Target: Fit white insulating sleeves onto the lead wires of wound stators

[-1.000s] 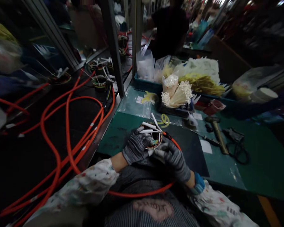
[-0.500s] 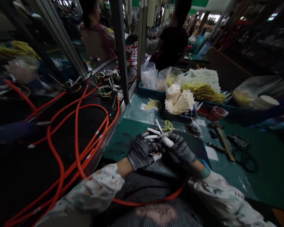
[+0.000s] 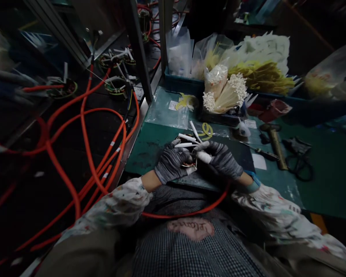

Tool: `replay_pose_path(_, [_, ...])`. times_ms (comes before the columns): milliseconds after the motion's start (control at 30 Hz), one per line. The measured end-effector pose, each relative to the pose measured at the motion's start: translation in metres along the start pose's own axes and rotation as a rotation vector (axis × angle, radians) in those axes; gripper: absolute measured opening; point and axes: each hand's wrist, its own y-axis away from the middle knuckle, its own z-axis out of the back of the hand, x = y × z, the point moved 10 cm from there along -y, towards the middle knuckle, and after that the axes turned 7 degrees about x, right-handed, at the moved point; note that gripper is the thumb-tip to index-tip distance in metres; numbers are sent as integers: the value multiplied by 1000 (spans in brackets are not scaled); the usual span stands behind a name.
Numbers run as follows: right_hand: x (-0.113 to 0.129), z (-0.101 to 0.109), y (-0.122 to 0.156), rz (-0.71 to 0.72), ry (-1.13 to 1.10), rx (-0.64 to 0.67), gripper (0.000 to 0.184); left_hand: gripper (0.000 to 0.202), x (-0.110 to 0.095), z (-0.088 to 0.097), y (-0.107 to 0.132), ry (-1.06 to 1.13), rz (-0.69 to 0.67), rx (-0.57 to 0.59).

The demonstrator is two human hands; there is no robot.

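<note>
Between my hands, over a dark mat (image 3: 245, 150), is a wire-wound motor stator (image 3: 188, 165), mostly hidden by my gloves. Several white sleeves (image 3: 187, 137) stick out of its far side. My left hand (image 3: 173, 161), in a grey striped glove with a pale thumb tip, is closed around the stator's left side. My right hand (image 3: 223, 159), gloved the same way, is pinched at the sleeves' near ends; what lies in its fingertips is too small to tell. A curled yellow strip (image 3: 207, 131) lies just beyond the sleeves.
At right lie a hammer (image 3: 277, 148), a screwdriver (image 3: 263, 153) and black scissors (image 3: 301, 165). A blue bin (image 3: 184, 82) and bundled white-tipped sticks (image 3: 227, 94) stand behind. Red cables (image 3: 88, 144) loop across the left surface among other stators (image 3: 115, 88). A metal post (image 3: 138, 50) rises between.
My view has tilted down, so the bench and hands appear higher and the people ahead have mostly left the picture. Both hands stay on the stator, with little change in grip.
</note>
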Motion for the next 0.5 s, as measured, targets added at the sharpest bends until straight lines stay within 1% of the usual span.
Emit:
replay_pose_path(100, [-1,-4,3,51,-1,56,15,21,0,0,0,-16,0,6])
replay_pose_path(200, [4,-20,12,249,55,176,19,16,-3,6,2,14,-30,-52])
replay_pose_path(267, [3,-25,20,342,123,175,20,15,-6,12,5,39,-50,-106])
replay_pose_path(300, [-2,-24,23,340,138,147,20,14,-7,14,5,44,-56,-120])
replay_pose_path(367, [-12,-22,29,281,129,92,18,13,-9,16,5,36,-66,-128])
replay_pose_path(400, [-12,-23,32,278,138,96,15,11,-11,17,5,30,-71,-128])
replay_pose_path(433, [-8,-27,37,312,173,125,13,9,-11,17,5,28,-75,-127])
replay_pose_path(500, [9,-40,49,474,305,196,14,7,-11,17,4,25,-72,-116])
